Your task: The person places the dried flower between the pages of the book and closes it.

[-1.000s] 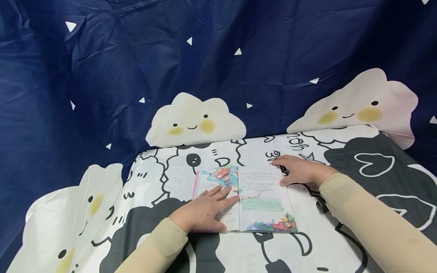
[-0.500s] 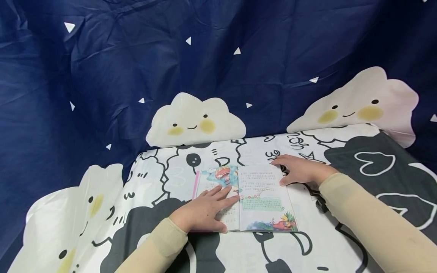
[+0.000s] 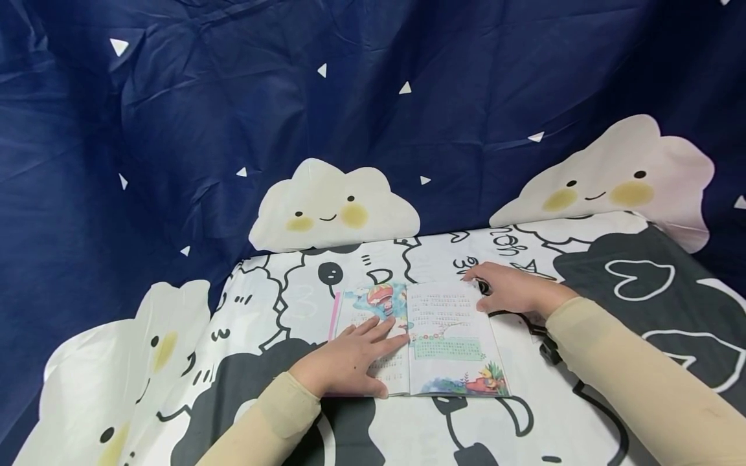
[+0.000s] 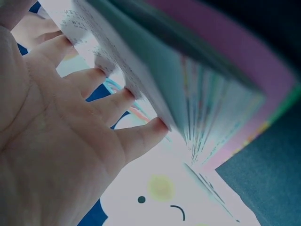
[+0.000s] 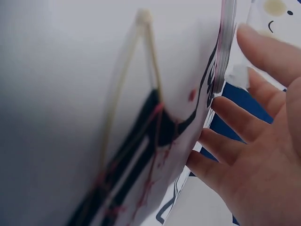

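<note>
A picture book [image 3: 449,375] lies spread on the patterned cloth, its left page showing a hot-air balloon and its right page a green text box. My left hand [image 3: 350,362] rests on the left page, fingers spread and thumb near the bottom edge; the left wrist view shows its fingertips [image 4: 157,126] against the paper, with the fanned page edges beyond. At the upper right corner is my right hand [image 3: 513,288], index finger by the corner and thumb lower, at the right edge. In the right wrist view the thumb [image 5: 263,49] is close to the book's page edges [image 5: 225,47], apart from the other fingers.
White cloth [image 3: 571,401] with black cartoon drawings spreads under the book. Dark blue fabric with smiling clouds [image 3: 338,200] and white triangles rises behind and to the left. A blurred thin yellowish string [image 5: 113,108] crosses close before the right wrist camera.
My right thumb has shifted slightly up along the book's right edge. The left hand and the open pages stay where they were.
</note>
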The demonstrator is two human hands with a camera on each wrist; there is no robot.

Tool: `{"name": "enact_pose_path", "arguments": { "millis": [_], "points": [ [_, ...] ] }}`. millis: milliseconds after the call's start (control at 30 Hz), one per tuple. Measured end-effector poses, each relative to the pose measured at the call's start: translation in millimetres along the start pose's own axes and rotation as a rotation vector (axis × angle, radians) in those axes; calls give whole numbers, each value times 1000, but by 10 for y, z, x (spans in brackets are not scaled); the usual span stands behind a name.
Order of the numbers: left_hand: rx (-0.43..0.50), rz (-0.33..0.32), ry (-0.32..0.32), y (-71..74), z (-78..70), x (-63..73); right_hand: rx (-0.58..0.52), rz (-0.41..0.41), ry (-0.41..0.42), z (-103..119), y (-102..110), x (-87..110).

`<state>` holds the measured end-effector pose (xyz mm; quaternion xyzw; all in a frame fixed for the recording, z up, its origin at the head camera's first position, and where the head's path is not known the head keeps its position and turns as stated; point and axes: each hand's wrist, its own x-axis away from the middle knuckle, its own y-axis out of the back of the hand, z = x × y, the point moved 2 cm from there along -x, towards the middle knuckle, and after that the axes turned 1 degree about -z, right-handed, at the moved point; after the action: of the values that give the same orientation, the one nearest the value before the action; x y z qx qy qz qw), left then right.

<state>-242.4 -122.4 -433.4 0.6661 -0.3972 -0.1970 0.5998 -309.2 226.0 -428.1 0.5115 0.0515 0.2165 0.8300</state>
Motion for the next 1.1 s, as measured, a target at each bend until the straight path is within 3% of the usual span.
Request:
{"name": "enact_pose_path", "arguments": {
  "millis": [167, 533, 700, 867, 933, 1100],
  "points": [
    [0, 2, -4, -9, -3, -8, 57, -45, 7, -7, -3, -4],
    [0, 6, 7, -5, -2, -25, 116, -50, 54, 19, 4, 4],
    [2, -5, 1, -14, 0, -26, 54, -32, 69, 16, 8, 54],
    [4, -5, -3, -8, -4, -17, -36, 45, 122, 18, -15, 168],
    [5, -2, -4, -2, -7, -9, -27, 63, 156, 38, -32, 215],
    [-1, -4, -10, 3, -2, -1, 54, 16, 207, 121, -74, 285]
  ]
}}
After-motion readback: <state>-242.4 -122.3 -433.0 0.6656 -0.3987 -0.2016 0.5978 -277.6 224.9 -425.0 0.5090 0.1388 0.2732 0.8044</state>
